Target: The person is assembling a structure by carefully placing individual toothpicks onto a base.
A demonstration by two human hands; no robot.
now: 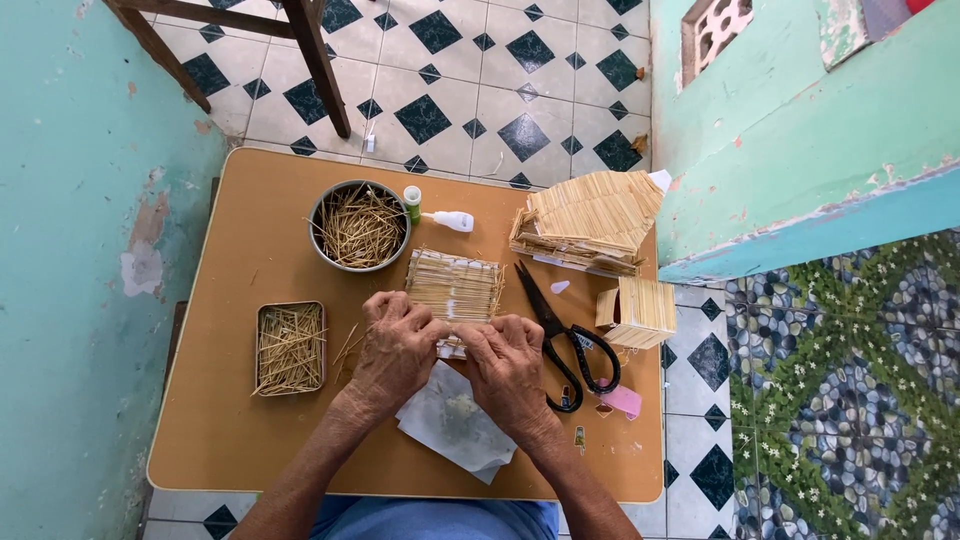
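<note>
Your left hand point(397, 352) and right hand point(508, 368) pinch a flat mat of pale straw sticks point(455, 287) mid-table, fingers clamped on its near edge; assembly seems underway, steady grip needed.

Single head-worn view, straight down, fairly near over the table point(230, 420).

**Hidden and cut off**

Near edge of stick panel point(455, 285) sat under both hands; fingertips of left hand point(397, 352) and right hand point(508, 370) were tucked out of sight. White paper point(450, 422) was partly covered by wrists. Chair legs point(318, 62) ran off the top edge.
</note>
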